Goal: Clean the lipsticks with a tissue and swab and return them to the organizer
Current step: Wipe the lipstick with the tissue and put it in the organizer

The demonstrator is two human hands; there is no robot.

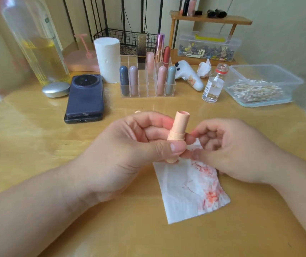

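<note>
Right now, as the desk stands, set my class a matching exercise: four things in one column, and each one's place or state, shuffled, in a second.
Things
1. peach lipstick
2. tissue
3. cotton swabs
4. purple phone

Places or states
a. in the clear tub
b. stained red
c. left of the organizer
d. uncapped, held in the left hand

Pairs: 1-d, 2-b, 3-a, 4-c

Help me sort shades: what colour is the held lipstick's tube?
The tube is pale peach; head view.
</note>
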